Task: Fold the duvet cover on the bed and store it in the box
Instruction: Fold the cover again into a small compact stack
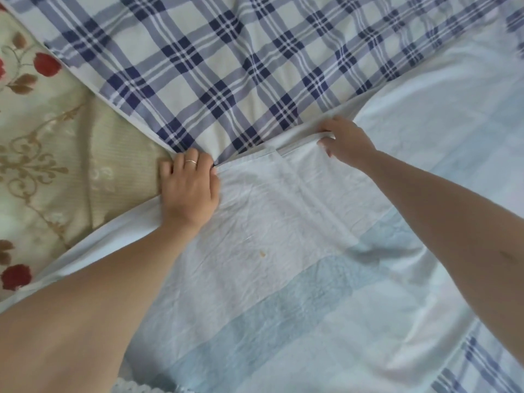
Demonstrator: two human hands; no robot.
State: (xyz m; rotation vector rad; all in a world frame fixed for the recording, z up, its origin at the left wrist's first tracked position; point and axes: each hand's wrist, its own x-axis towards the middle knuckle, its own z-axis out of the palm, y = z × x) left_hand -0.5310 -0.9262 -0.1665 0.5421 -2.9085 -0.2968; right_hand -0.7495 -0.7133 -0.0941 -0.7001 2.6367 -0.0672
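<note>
Bed (42,171): floral beige spread, showing at left; carries all else. Cover (226,66): blue plaid, lying over the far and right of the bed, with its pale reverse turned up across the near middle. The turned edge runs from a corner at left to the centre right. Box: not in view. Left hand (188,185): knuckles up, grip curled on the cover's corner beside the bare spread. Right hand (347,140): grip pinching the turned hem, thumb under and fingers over, apart from the left hand. Risks, as judged: the hem between the hands looks slightly rucked, so a pull by one hand alone would likely skew the fold. The thin cloth may slip from the right pinch. Layers may part at the corner and leave the fold off-square. Creases in the pale panel may get pressed in. Spot (263,253): small tan mark on the pale panel; the next fold may hide it inside.
</note>
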